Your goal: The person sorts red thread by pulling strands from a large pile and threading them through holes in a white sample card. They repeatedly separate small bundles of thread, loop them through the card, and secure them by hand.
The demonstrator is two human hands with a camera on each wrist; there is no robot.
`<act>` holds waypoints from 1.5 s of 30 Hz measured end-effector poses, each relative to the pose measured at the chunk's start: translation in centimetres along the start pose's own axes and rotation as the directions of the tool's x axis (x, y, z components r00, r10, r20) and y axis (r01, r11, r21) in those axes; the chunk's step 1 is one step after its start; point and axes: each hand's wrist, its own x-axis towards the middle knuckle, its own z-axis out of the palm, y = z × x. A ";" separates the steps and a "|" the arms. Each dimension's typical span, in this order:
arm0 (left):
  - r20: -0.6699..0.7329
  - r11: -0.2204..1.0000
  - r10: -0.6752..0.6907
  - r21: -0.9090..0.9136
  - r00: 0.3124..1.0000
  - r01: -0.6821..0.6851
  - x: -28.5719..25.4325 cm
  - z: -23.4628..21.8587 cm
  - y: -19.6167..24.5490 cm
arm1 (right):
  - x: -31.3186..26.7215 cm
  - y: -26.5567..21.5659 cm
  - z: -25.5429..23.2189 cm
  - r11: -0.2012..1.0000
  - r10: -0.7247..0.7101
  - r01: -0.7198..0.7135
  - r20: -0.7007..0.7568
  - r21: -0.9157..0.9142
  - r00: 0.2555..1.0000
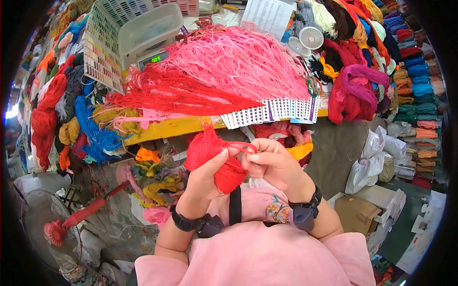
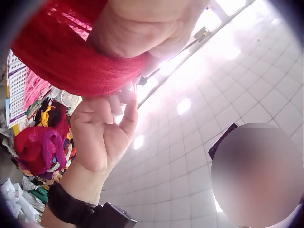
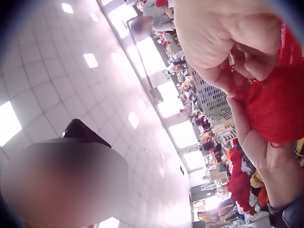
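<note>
A thick bundle of bright red yarn (image 1: 206, 151) is held up in front of the person's chest. The left hand (image 1: 210, 172) grips it from below and the side, thumb lying across the strands. Beside it, the right hand (image 1: 275, 164) pinches a thin loop of red strands drawn out from the bundle's right side. Seen from the left wrist, the yarn (image 2: 71, 66) is wrapped around the left fingers (image 2: 147, 28), with the right hand (image 2: 102, 135) close under it. In the right wrist view the right hand's curled fingertips (image 3: 254, 64) meet the red yarn (image 3: 278, 107).
A yellow-edged table (image 1: 164, 129) bears heaped pink yarn (image 1: 238, 62), loose red yarn (image 1: 176, 90), colour cards (image 1: 274, 111) and a clear plastic tub (image 1: 150, 29) on a scale. A floor fan (image 1: 52, 231) stands at left, cardboard boxes (image 1: 355, 214) at right.
</note>
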 end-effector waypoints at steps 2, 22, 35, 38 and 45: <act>-0.025 1.000 -0.010 -0.028 1.000 0.009 -0.3 0.7 0.1 | -0.2 0.2 -0.6 0.999 -0.021 0.021 0.000 -0.032 1.000; 0.044 0.996 0.028 0.084 0.999 -0.031 -0.8 1.5 -0.6 | 0.2 0.8 0.2 0.986 -0.039 0.005 -0.203 -0.166 0.978; 0.130 0.998 0.065 0.014 0.989 -0.067 -0.8 1.2 -0.5 | -0.6 0.3 -1.1 0.999 0.001 -0.001 -0.012 0.041 1.000; 0.067 0.996 0.071 0.045 0.995 -0.074 -0.7 1.2 -0.6 | -0.6 0.4 -1.0 0.999 -0.023 0.020 -0.062 -0.047 0.998; 0.114 1.000 0.025 -0.016 0.993 -0.024 -0.7 1.6 -0.5 | -0.3 0.6 0.2 0.883 -0.131 0.038 -0.168 -0.467 0.977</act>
